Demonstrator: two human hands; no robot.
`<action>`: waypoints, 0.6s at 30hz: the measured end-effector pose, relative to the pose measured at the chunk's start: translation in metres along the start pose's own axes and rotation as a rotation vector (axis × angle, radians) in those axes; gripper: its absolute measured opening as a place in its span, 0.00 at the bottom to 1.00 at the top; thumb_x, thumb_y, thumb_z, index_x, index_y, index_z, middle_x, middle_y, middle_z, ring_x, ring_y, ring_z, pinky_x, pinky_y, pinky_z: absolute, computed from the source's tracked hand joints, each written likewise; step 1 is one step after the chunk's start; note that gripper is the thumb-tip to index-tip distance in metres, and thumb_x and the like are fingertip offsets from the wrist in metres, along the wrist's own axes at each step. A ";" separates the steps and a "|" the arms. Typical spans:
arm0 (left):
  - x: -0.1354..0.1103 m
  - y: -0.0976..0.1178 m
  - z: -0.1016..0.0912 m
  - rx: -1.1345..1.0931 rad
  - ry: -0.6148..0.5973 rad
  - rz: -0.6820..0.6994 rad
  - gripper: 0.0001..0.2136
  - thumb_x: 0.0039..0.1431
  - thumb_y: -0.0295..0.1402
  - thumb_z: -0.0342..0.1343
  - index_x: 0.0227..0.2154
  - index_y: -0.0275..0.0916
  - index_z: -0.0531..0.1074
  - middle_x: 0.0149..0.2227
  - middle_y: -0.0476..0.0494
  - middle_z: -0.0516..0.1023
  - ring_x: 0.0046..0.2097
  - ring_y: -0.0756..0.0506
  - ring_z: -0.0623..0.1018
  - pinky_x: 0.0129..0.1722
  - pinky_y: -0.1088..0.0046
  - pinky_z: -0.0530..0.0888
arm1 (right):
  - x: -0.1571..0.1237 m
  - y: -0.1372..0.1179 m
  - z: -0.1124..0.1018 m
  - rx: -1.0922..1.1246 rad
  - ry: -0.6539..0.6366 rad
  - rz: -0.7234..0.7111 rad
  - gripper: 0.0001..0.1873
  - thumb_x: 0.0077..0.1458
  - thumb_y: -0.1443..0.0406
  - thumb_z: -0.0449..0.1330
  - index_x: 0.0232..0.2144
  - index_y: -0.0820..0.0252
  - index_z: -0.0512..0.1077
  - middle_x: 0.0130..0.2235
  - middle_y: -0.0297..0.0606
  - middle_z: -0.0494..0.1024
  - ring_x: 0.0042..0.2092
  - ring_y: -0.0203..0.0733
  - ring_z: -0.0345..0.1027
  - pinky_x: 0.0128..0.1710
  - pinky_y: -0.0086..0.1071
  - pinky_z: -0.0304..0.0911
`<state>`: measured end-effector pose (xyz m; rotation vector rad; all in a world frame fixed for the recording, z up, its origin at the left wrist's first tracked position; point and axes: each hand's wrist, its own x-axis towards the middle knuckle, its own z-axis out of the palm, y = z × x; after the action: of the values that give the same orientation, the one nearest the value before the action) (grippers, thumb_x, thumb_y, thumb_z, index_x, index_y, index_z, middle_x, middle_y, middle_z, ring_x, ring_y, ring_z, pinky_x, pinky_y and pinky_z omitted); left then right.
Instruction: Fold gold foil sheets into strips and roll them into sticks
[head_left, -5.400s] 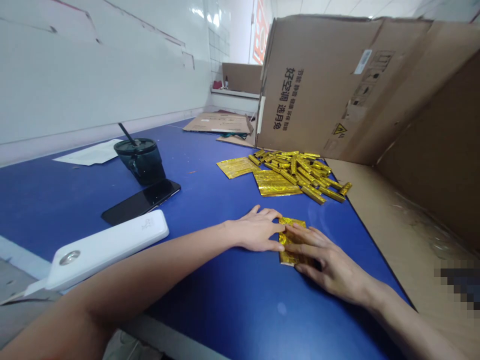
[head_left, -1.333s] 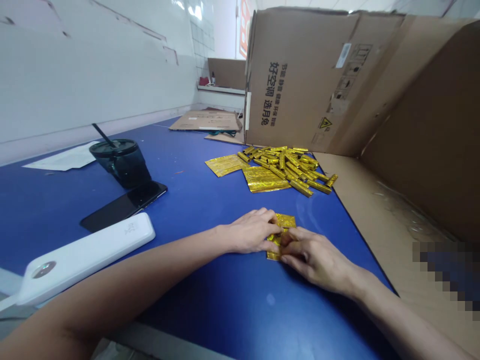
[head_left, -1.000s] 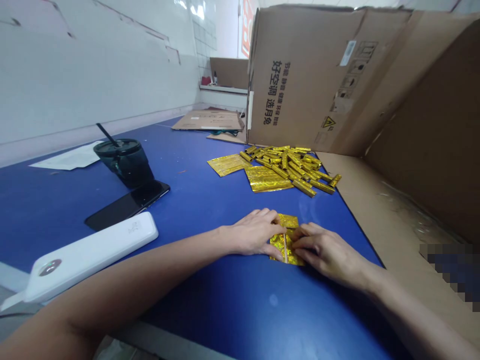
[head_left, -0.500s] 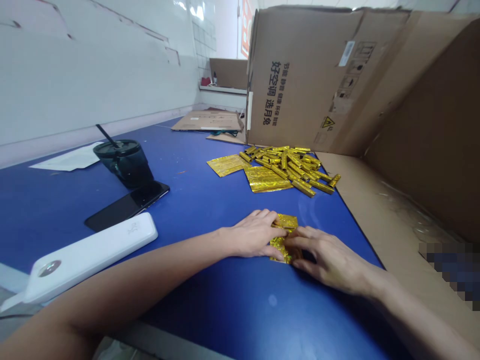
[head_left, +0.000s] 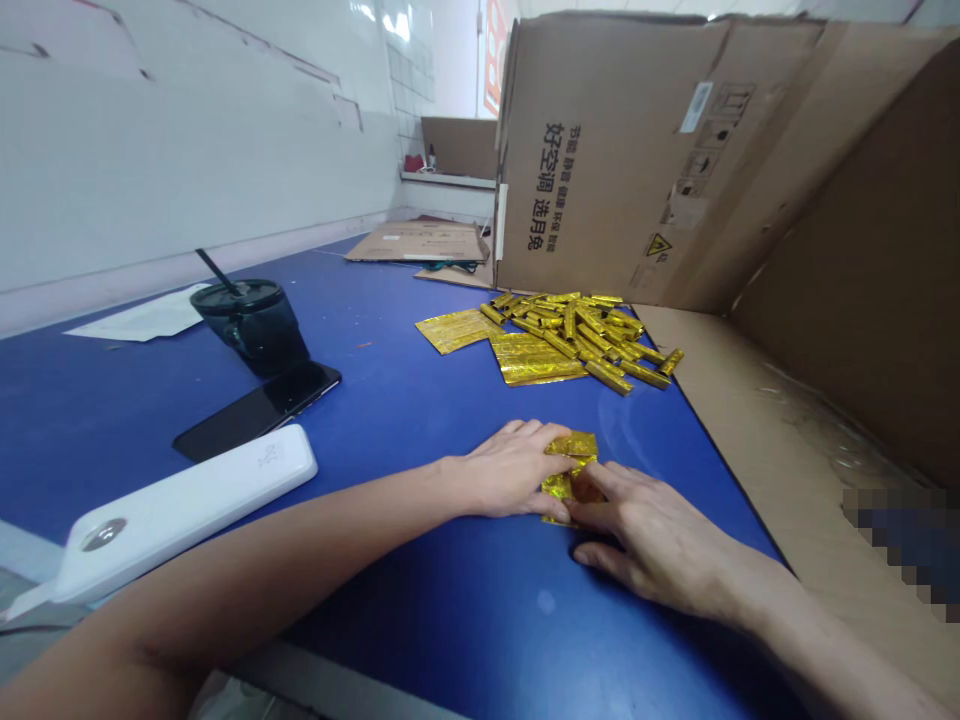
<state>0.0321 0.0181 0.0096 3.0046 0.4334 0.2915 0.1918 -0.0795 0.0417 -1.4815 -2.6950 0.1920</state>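
Note:
A piece of shiny gold foil paper (head_left: 581, 443), partly folded, lies on the blue table in front of me. My left hand (head_left: 514, 470) rests on its left side, fingers stretched out and spread, the thumb at the near edge. From the right, my right hand (head_left: 637, 525) reaches over the paper with bent fingers apart; its fingertips touch the foil and the thumb stays lower, off the paper. Both hands cover much of the sheet. Beyond them are flat gold foil sheets (head_left: 536, 360) and a heap of rolled gold foil tubes (head_left: 589, 330).
A large cardboard box (head_left: 615, 170) stands behind the heap, its flap running along the table's right edge. At left are a dark cup with a straw (head_left: 259, 325), a phone (head_left: 259, 410), a white device (head_left: 187, 500) and white paper (head_left: 142, 315). Flattened cardboard (head_left: 416, 240) lies farther back.
My right hand's fingers have shifted on the foil paper, and its thumb has drawn lower, away from the near edge. My left hand stays nearly in place.

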 end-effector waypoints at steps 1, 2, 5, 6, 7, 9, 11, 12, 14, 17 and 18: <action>0.000 0.000 0.000 -0.005 -0.011 0.017 0.23 0.51 0.48 0.47 0.48 0.41 0.61 0.52 0.41 0.59 0.50 0.41 0.61 0.48 0.64 0.56 | 0.000 0.000 0.000 -0.001 -0.002 -0.001 0.12 0.49 0.62 0.55 0.37 0.53 0.71 0.39 0.41 0.67 0.40 0.45 0.61 0.39 0.38 0.58; 0.001 -0.001 -0.001 -0.011 -0.027 0.033 0.22 0.52 0.47 0.47 0.47 0.41 0.61 0.52 0.42 0.61 0.50 0.42 0.61 0.49 0.64 0.55 | 0.000 0.000 0.000 -0.001 -0.003 -0.003 0.12 0.49 0.62 0.54 0.38 0.53 0.70 0.40 0.41 0.67 0.40 0.45 0.61 0.39 0.38 0.58; 0.002 -0.002 -0.002 -0.036 -0.057 0.055 0.22 0.53 0.46 0.46 0.48 0.40 0.59 0.50 0.42 0.64 0.52 0.43 0.62 0.50 0.62 0.53 | -0.001 0.001 0.001 0.005 0.000 -0.007 0.13 0.49 0.61 0.55 0.39 0.53 0.70 0.41 0.41 0.67 0.41 0.45 0.61 0.39 0.38 0.58; 0.002 -0.002 -0.002 -0.044 -0.055 0.048 0.23 0.53 0.46 0.46 0.50 0.40 0.58 0.50 0.41 0.64 0.52 0.43 0.62 0.50 0.62 0.53 | -0.001 0.001 0.001 0.007 0.001 -0.007 0.13 0.49 0.61 0.55 0.38 0.53 0.71 0.40 0.41 0.67 0.40 0.45 0.61 0.39 0.38 0.58; 0.002 -0.002 -0.002 -0.050 -0.051 0.039 0.24 0.53 0.46 0.46 0.51 0.39 0.56 0.50 0.40 0.64 0.52 0.43 0.62 0.50 0.62 0.54 | -0.001 0.001 0.002 0.008 0.000 -0.005 0.12 0.49 0.61 0.55 0.38 0.54 0.71 0.39 0.41 0.68 0.40 0.45 0.61 0.39 0.38 0.59; 0.003 -0.002 -0.001 -0.046 -0.053 0.034 0.26 0.52 0.46 0.47 0.51 0.38 0.56 0.50 0.38 0.64 0.52 0.42 0.62 0.49 0.63 0.55 | -0.002 0.002 0.002 0.008 -0.012 0.002 0.12 0.49 0.60 0.55 0.37 0.55 0.71 0.37 0.41 0.68 0.39 0.44 0.61 0.38 0.38 0.59; 0.003 -0.003 -0.001 -0.025 -0.071 0.046 0.25 0.52 0.46 0.48 0.50 0.37 0.58 0.51 0.39 0.64 0.52 0.42 0.62 0.49 0.64 0.56 | -0.002 0.002 0.002 0.006 -0.025 0.008 0.12 0.49 0.61 0.55 0.36 0.55 0.71 0.36 0.40 0.68 0.39 0.44 0.61 0.38 0.38 0.59; 0.003 -0.003 -0.001 -0.018 -0.083 0.054 0.23 0.53 0.46 0.47 0.49 0.38 0.60 0.51 0.39 0.64 0.52 0.41 0.62 0.49 0.64 0.56 | -0.002 0.002 0.002 0.005 -0.029 0.011 0.12 0.49 0.61 0.55 0.37 0.55 0.71 0.37 0.40 0.68 0.39 0.44 0.61 0.38 0.38 0.59; 0.002 -0.004 -0.002 -0.030 -0.103 0.057 0.24 0.54 0.46 0.45 0.49 0.38 0.60 0.51 0.39 0.63 0.52 0.42 0.61 0.50 0.65 0.56 | -0.002 0.003 0.002 0.006 -0.037 0.011 0.12 0.49 0.62 0.55 0.37 0.54 0.71 0.38 0.40 0.68 0.39 0.44 0.61 0.38 0.38 0.59; -0.002 -0.006 -0.004 -0.087 -0.149 0.064 0.30 0.51 0.51 0.45 0.53 0.38 0.54 0.55 0.38 0.58 0.55 0.40 0.57 0.51 0.62 0.55 | -0.002 0.004 0.002 0.009 -0.037 0.001 0.12 0.48 0.64 0.56 0.37 0.54 0.70 0.39 0.40 0.67 0.40 0.44 0.61 0.39 0.37 0.59; -0.003 -0.007 -0.005 -0.105 -0.171 0.068 0.33 0.49 0.52 0.46 0.54 0.38 0.52 0.56 0.37 0.55 0.56 0.39 0.55 0.52 0.60 0.53 | -0.002 0.005 0.002 0.008 -0.034 -0.003 0.12 0.48 0.65 0.56 0.37 0.53 0.70 0.39 0.40 0.67 0.40 0.44 0.61 0.38 0.37 0.59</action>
<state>0.0265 0.0244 0.0133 2.9140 0.2906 0.0582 0.1968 -0.0789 0.0394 -1.4859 -2.7189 0.2298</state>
